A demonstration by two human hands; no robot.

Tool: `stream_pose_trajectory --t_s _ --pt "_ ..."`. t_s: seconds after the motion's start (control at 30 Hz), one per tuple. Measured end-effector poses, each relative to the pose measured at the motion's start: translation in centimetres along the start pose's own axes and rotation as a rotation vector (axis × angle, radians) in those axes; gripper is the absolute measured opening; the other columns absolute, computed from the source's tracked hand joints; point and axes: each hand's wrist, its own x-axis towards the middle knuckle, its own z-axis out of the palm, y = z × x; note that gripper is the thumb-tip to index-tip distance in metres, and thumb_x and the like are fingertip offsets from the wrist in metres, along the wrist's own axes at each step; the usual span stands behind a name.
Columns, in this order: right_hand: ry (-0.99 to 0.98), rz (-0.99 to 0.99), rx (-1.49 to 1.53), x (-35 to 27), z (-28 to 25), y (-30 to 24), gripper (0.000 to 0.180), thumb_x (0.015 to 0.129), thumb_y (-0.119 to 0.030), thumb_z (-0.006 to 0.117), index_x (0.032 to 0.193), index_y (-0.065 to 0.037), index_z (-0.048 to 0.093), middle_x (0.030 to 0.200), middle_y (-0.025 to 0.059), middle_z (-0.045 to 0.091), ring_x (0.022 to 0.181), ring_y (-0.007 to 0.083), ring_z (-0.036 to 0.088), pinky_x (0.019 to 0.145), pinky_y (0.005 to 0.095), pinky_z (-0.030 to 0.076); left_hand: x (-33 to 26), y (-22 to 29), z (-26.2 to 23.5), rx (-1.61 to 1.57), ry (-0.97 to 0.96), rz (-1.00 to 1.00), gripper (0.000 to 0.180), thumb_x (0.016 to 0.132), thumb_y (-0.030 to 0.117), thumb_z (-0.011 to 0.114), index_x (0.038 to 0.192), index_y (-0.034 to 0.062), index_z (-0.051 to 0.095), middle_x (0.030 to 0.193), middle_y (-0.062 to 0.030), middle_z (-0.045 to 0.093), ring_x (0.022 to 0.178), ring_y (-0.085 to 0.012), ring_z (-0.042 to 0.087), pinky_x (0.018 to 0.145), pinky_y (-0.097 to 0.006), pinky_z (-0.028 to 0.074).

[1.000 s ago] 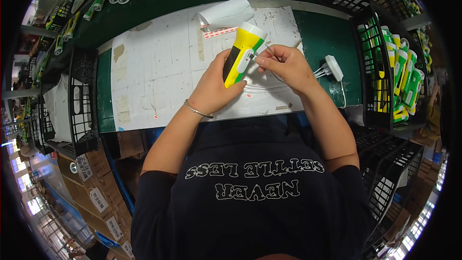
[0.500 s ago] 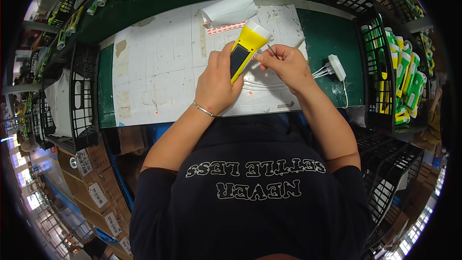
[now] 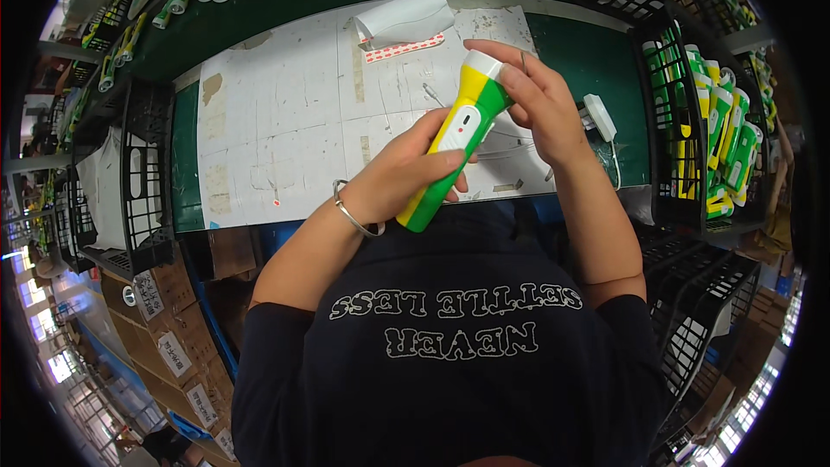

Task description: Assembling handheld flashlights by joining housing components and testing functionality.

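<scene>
A yellow and green flashlight (image 3: 467, 121) with a white head is held tilted over the table's front edge, head pointing away and to the right. Its face with a white switch plate is turned up. My left hand (image 3: 402, 169) wraps around the body, thumb across the green side below the plate. At the head end, my right hand (image 3: 545, 108) closes on the white rim with thumb and fingers. Just beyond the flashlight, a white cable plug (image 3: 435, 93) lies on the board, its cable partly hidden behind the flashlight and hands.
A worn white board (image 3: 285, 121) covers the green table. Curled white paper (image 3: 406, 17) lies over a red-dotted strip (image 3: 405, 49) at the back. A white charger block (image 3: 599, 117) sits at right, beside a black crate (image 3: 670, 121) of flashlights. Another black crate (image 3: 143, 173) stands left.
The flashlight has been turned from its dark-panel side to its switch side and drawn nearer. My right hand has left the thin thing it pinched and moved onto the head.
</scene>
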Motion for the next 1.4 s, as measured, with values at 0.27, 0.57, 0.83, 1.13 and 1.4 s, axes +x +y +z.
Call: stream_pose_trajectory --t_s 0.27,0.57,0.83,1.13,1.4 --pt "-0.051 -0.072 0.025 -0.9 1.2 0.1 0.041 0.09 -0.021 0.053 0.125 0.0 0.051 0.101 0.0068 0.061 0.088 0.0084 0.054 0.081 0.0224 0.043 -0.1 1.0 1.7 0.069 0.114 0.14 0.047 0.091 0.032 0.04 0.126 0.0006 0.036 0.101 -0.0098 0.053 0.078 -0.0142 0.056 0.07 -0.027 0.048" --pt "-0.026 -0.157 -0.02 -1.3 1.5 0.4 0.041 0.089 -0.019 0.056 0.124 0.0 0.051 0.106 0.0092 0.06 0.093 0.0102 0.055 0.083 0.0231 0.044 -0.2 0.9 1.8 0.179 0.107 0.167 0.039 0.094 0.028 0.037 0.122 0.0017 0.039 0.093 -0.006 0.051 0.074 -0.0102 0.052 0.067 -0.025 0.046" --pt "-0.019 -0.265 -0.158 -1.3 1.5 0.4 0.04 0.088 -0.016 0.057 0.123 0.001 0.052 0.107 0.0113 0.06 0.096 0.012 0.055 0.083 0.0237 0.044 0.1 0.6 1.9 0.161 0.152 0.253 0.036 0.094 0.033 0.041 0.108 -0.0004 0.044 0.083 -0.0063 0.054 0.069 -0.01 0.053 0.062 -0.025 0.045" --pt "-0.003 -0.205 -0.069 -1.2 1.8 0.5 0.04 0.087 -0.016 0.058 0.123 0.001 0.053 0.105 0.0115 0.06 0.095 0.012 0.055 0.081 0.0235 0.044 -0.2 0.6 1.5 0.201 0.076 0.2 0.039 0.094 0.026 0.035 0.125 0.0012 0.036 0.094 -0.0054 0.051 0.075 -0.0095 0.052 0.069 -0.025 0.046" --pt "0.015 -0.331 -0.266 -1.1 1.8 0.4 0.04 0.085 -0.015 0.06 0.121 0.0 0.054 0.098 0.0125 0.061 0.089 0.014 0.057 0.076 0.0236 0.045 0.0 0.5 1.5 0.173 0.076 0.21 0.041 0.095 0.029 0.035 0.125 0.0018 0.037 0.096 -0.0051 0.051 0.075 -0.0093 0.052 0.069 -0.024 0.046"
